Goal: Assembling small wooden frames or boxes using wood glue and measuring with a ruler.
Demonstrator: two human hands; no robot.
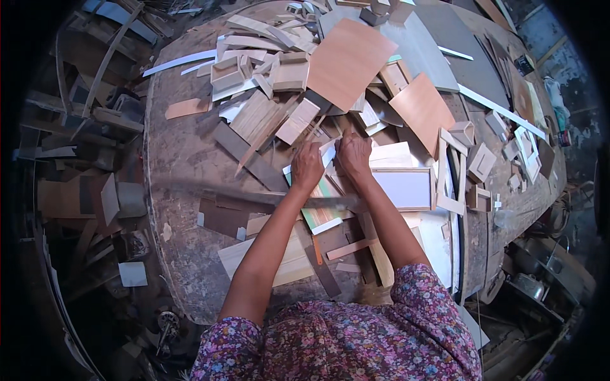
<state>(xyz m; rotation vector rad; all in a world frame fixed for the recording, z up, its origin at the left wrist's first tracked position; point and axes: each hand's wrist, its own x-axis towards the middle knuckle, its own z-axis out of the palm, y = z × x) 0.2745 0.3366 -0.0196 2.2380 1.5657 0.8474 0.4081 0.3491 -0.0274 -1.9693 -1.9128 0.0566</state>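
Both my hands are out over the heap of wood pieces in the middle of the workbench. My left hand [307,165] is closed, knuckles up, fingers curled under. Close beside it, my right hand [353,152] is closed too, its fingertips hidden from view. A narrow white strip [328,152] shows between the two hands; whether either grips it is unclear. Below the hands lies a board with green and brown stripes [321,216]. Right of my right forearm rests a wood-framed white panel [402,188]. A small pale block [297,122] sits just beyond my left hand.
Two reddish-brown thin sheets [351,63] lie on the far pile, near open wooden boxes [291,72]. Small frames and blocks [481,162] are scattered at right. Pale planks [267,257] lie near my left forearm. The worn workbench [175,165] has a curved-looking left edge.
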